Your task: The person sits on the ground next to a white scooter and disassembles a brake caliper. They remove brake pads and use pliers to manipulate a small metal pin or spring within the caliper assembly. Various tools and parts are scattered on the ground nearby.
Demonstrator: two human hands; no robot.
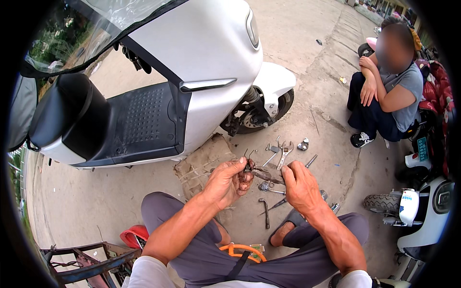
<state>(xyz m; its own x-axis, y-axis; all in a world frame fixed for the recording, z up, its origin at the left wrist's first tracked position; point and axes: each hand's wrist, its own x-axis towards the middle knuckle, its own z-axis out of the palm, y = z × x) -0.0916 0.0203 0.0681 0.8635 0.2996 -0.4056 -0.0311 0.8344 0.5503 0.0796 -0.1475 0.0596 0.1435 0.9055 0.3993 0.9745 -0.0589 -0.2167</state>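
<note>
In front of my knees, my left hand point(227, 183) is closed, pinching a small dark part point(248, 166) with thin wire-like prongs sticking up. What exactly the part is I cannot make out. My right hand point(302, 188) grips a worn, dirty pair of pliers point(267, 175), whose jaws point left and reach the dark part. Just beyond the pliers lies an adjustable wrench point(285, 153) on the concrete. An L-shaped socket wrench point(265, 212) rests nearer to me, between my feet. A small metal fitting point(303, 144) sits farther off to the right.
A white electric scooter point(216, 53) stands ahead and left, beside flattened cardboard point(204, 161). At right a person point(384, 91) sits with crossed forearms, near another parked scooter point(427, 216). A metal frame point(91, 269) and a red object point(134, 236) are at lower left; an orange ring point(232, 249) lies below me.
</note>
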